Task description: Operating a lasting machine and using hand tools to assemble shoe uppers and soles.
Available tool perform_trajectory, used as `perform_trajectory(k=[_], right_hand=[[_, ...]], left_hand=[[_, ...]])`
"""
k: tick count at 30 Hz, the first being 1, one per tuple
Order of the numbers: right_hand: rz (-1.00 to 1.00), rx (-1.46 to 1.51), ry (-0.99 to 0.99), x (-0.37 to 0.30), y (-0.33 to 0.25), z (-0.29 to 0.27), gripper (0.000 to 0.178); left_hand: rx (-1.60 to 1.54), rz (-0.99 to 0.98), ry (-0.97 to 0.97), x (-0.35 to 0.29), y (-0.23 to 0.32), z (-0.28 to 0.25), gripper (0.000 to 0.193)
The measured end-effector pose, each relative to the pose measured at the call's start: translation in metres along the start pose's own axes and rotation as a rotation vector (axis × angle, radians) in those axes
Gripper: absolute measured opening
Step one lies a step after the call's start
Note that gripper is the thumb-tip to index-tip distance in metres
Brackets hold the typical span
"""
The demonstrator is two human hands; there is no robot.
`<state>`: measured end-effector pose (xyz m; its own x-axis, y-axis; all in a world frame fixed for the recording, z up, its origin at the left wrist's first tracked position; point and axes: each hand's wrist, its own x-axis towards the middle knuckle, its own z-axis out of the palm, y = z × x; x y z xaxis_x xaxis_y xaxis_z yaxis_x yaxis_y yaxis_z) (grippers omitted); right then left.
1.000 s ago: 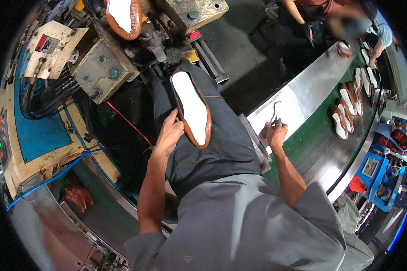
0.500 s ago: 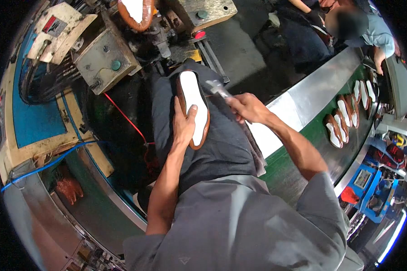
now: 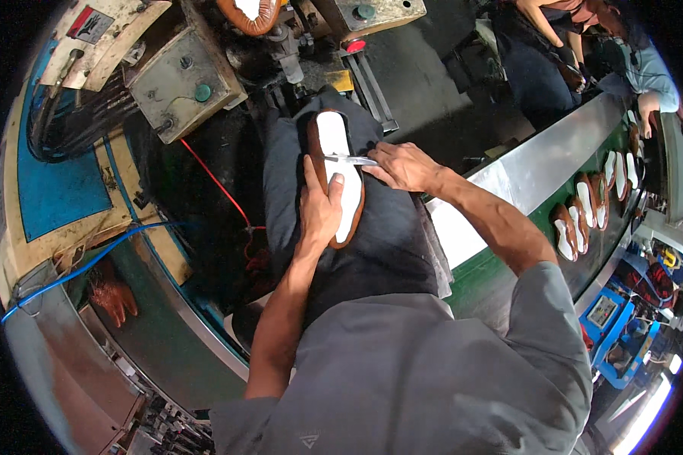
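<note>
A brown shoe upper [image 3: 355, 199] with a white sole board [image 3: 332, 135] facing up lies lengthwise on my dark-trousered lap. My left hand [image 3: 322, 212] grips its left side near the middle, thumb on the white board and fingers along the brown edge. A slim metal hand tool [image 3: 354, 161], which looks like pincers, lies across the shoe just beyond that thumb. Closed round the tool's near end, my right hand [image 3: 404, 167] is at the shoe's right side. The tool's tip reaches over the white board; whether it touches is unclear.
Ahead stands a machine with metal blocks [image 3: 186, 91] and another brown shoe [image 3: 252, 17] on it. At right, several similar shoes [image 3: 584, 201] line a green conveyor [image 3: 478, 284] with a metal edge. A brown glove [image 3: 114, 299] lies at left. Another person's arm [image 3: 649, 106] shows far right.
My right hand has brought the tool left and down onto the shoe, from raised beside it. My left hand still holds the shoe. The whole view has shifted slightly.
</note>
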<state>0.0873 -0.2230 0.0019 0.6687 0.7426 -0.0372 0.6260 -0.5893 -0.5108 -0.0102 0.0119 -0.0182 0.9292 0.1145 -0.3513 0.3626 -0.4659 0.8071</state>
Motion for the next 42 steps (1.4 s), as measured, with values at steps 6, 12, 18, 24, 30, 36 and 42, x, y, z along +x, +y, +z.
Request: perform_trajectory(k=[6,12,18,24,30,36,42], right_hand=[[0.144,0.092,-0.208,-0.017,0.014,-0.016,0.051],[0.222,0.137,-0.231,-0.012,0.012,-0.009,0.056],[0.152,0.076,-0.130,-0.016,0.016,-0.028,0.053],[0.113,0.048,-0.031,0.024,-0.015,-0.037,0.048],[0.184,0.205,0.150,0.017,-0.032,-0.035,0.062],[0.293,0.166,-0.124,-0.002,-0.051,-0.027,0.051],[0.348,0.195,-0.285,-0.016,-0.078,-0.023,0.056]], left_hand=[[0.065,-0.022,-0.062,0.004,0.002,0.001,0.097],[-0.716,-0.376,-0.291,0.037,0.015,-0.018,0.103],[-0.251,-0.272,-0.047,0.047,-0.001,0.003,0.096],[-0.067,-0.264,-0.222,0.052,0.004,-0.009,0.093],[-0.931,-0.286,-0.419,0.003,-0.006,-0.034,0.093],[-0.779,-0.224,-0.405,-0.005,-0.020,-0.029,0.103],[-0.591,-0.038,-0.413,-0.015,-0.020,-0.028,0.115]])
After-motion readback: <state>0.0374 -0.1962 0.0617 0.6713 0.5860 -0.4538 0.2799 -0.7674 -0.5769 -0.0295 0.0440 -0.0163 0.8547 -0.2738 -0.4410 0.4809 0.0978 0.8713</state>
